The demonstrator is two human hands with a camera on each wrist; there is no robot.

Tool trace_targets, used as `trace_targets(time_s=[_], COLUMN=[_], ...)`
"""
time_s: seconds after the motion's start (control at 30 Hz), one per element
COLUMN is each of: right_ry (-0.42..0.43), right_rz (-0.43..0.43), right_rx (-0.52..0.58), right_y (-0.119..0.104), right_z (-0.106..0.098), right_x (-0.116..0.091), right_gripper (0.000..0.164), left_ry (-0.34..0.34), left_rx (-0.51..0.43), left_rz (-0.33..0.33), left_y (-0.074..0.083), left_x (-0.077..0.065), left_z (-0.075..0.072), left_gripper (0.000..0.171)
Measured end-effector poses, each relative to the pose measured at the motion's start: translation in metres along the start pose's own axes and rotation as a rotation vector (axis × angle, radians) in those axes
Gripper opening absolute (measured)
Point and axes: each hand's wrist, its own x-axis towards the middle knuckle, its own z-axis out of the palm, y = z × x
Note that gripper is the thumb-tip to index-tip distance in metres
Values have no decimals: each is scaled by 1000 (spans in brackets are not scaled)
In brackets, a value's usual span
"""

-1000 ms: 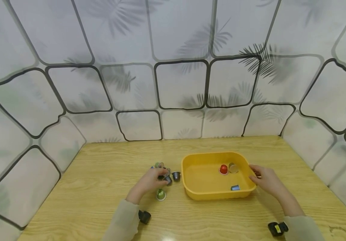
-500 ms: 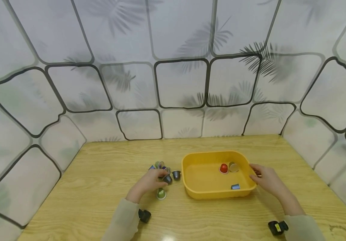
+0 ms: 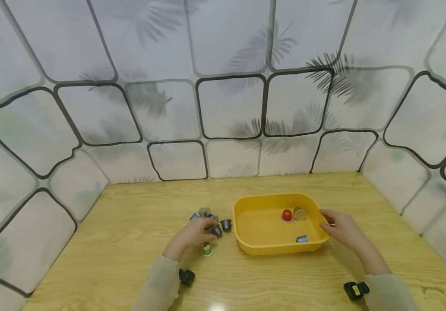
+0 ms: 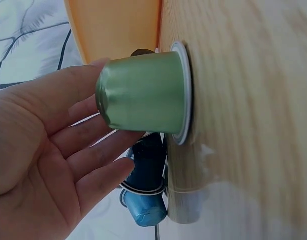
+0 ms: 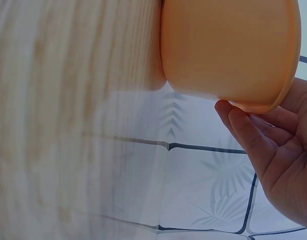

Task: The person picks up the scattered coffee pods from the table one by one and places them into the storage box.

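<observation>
My left hand [image 3: 191,234] is at a cluster of coffee capsules, thumb and fingertips on either side of a dark grey coffee capsule [image 3: 216,231], which it pinches. In the left wrist view a green coffee capsule [image 4: 143,92] hides those fingertips; it stands on its rim on the table. Another dark capsule [image 3: 226,225] lies beside the yellow tray [image 3: 273,249]. Behind the fingers are a blue capsule [image 3: 194,216] and a pale green one [image 3: 204,211]. My right hand [image 3: 345,230] grips the tray's right rim, the fingers [image 5: 248,132] underneath.
Inside the tray are a red capsule [image 3: 286,215], an olive one showing its pale lid [image 3: 300,214] and a blue one [image 3: 302,238]. The wooden table [image 3: 137,250] is enclosed by patterned cloth walls [image 3: 232,160]. Black cameras sit on both wrists.
The dark capsule at my left fingertips has shifted and tilted slightly, and more of it shows. Both hands and the tray stay almost in place; the head view has moved a little.
</observation>
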Motion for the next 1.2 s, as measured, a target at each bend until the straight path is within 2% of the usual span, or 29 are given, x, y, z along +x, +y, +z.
trace_targets(time_s=[0.1, 0.23, 0.53, 0.77, 1.03, 1.2], right_ry=[-10, -8, 20, 13, 5, 1], right_rz=[3, 1, 11, 20, 12, 0], right_rx=[14, 27, -1, -15, -17, -19], right_y=[-1, -4, -1, 1, -1, -3], right_z=[3, 4, -1, -4, -1, -1], right_x=[4, 6, -2, -4, -1, 1], right_gripper=[40, 40, 41, 42, 41, 41], left_ry=[-4, -9, -69, -90, -135, -150], left_rx=[21, 82, 236, 314, 392, 422], left_rz=[-14, -2, -14, -25, -40, -30], left_y=[0, 3, 10, 14, 17, 19], left_x=[-2, 1, 22, 31, 32, 32], left_z=[-1, -2, 1, 2, 4, 4], left_gripper=[31, 26, 18, 24, 34, 34])
